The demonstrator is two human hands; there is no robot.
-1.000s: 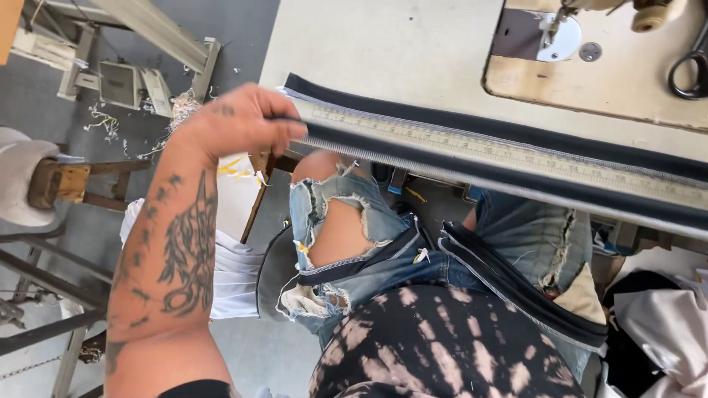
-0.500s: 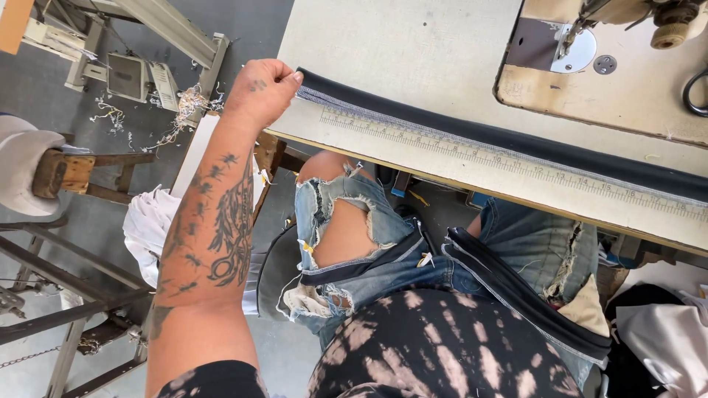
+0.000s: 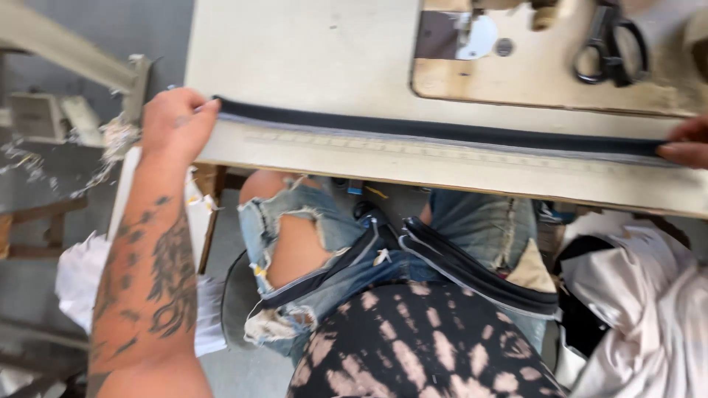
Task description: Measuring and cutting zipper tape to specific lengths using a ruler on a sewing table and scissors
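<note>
Dark fabric strip [image 3: 442, 133] is lying stretched taut along the table [image 3: 310, 59] edge's ruler markings, left hand [image 3: 177, 121] and right hand [image 3: 686, 144] pinching its ends, apparently for measuring

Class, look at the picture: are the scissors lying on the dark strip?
No, the scissors lie near the table's far edge, well apart from the dark strip.

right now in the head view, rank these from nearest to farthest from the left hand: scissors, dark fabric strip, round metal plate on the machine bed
1. Dark fabric strip: the left hand pinches its left end at the table edge.
2. Round metal plate: top middle, on the sewing machine bed.
3. Scissors: top right, farthest, past the plate.
</note>
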